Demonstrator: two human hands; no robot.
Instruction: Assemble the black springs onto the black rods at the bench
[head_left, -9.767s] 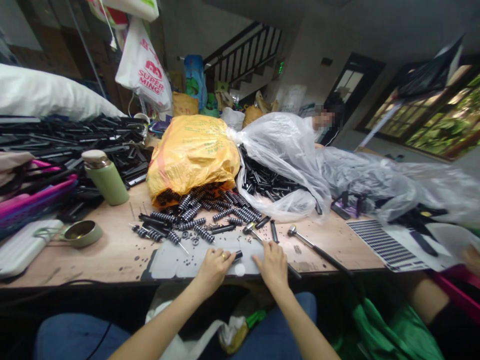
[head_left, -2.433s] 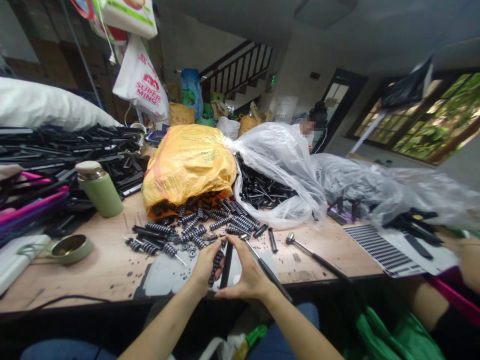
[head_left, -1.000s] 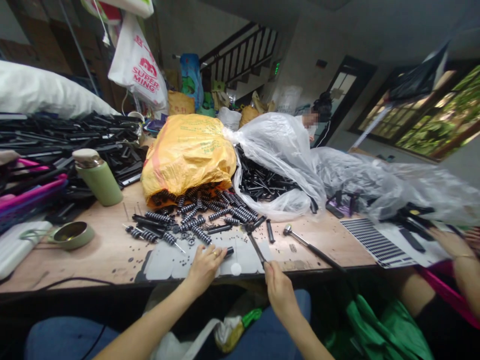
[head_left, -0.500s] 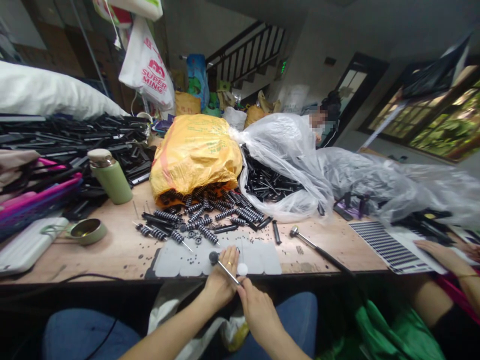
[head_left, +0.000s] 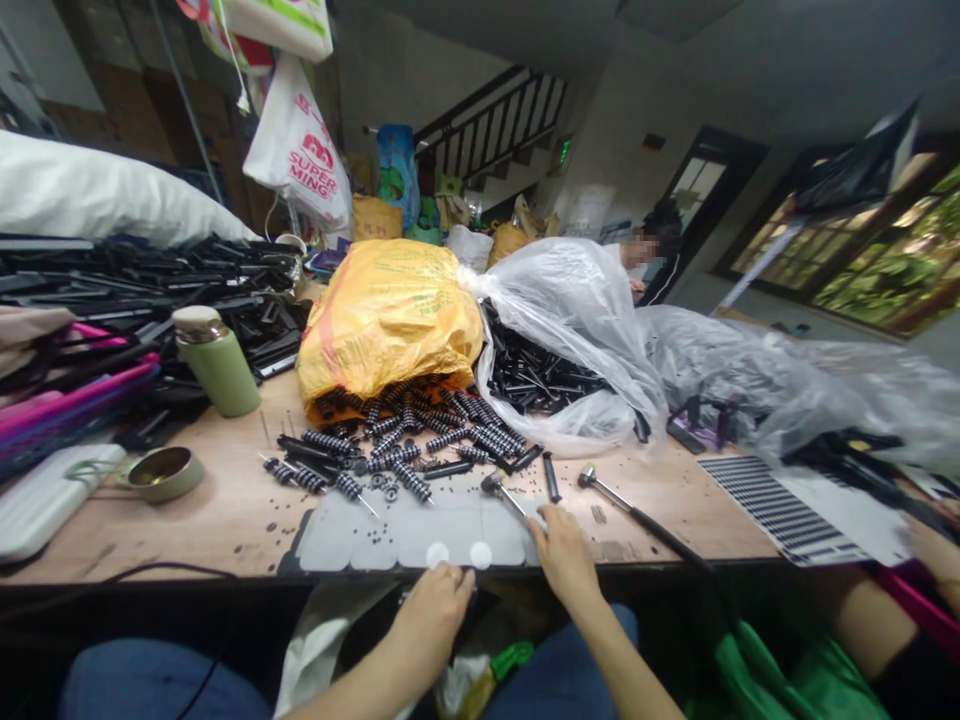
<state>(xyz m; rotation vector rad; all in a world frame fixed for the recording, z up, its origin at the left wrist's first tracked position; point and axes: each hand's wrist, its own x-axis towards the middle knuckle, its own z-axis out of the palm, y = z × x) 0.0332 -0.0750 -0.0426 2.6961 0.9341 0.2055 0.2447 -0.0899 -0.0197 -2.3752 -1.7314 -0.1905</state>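
My right hand (head_left: 566, 555) grips the handle of a small hammer (head_left: 514, 498), whose dark round head lies over the far right part of the grey mat (head_left: 337, 530). At the table's front edge, my left hand (head_left: 439, 605) is closed with its fingers curled down; anything inside it is hidden. Just beyond it, two white discs (head_left: 481, 556) lie side by side on the mat. Several black-and-white ribbed rollers (head_left: 412, 482), some with metal pins sticking out, are heaped behind the mat. A black plastic piece (head_left: 551, 477) lies beyond my right hand.
A yellow sack (head_left: 390, 310) spills rollers, beside a clear plastic bag (head_left: 577, 270) of black parts. A second hammer (head_left: 637, 515) rests at right. On the left are a green flask (head_left: 217, 365), a cup (head_left: 165, 475) and a white case (head_left: 52, 500). Another person's arm (head_left: 934, 555) is far right.
My right hand has carried the hammer forward and to the right, away from my left hand. My left hand has drawn back to the table edge and curled, uncovering a white disc.
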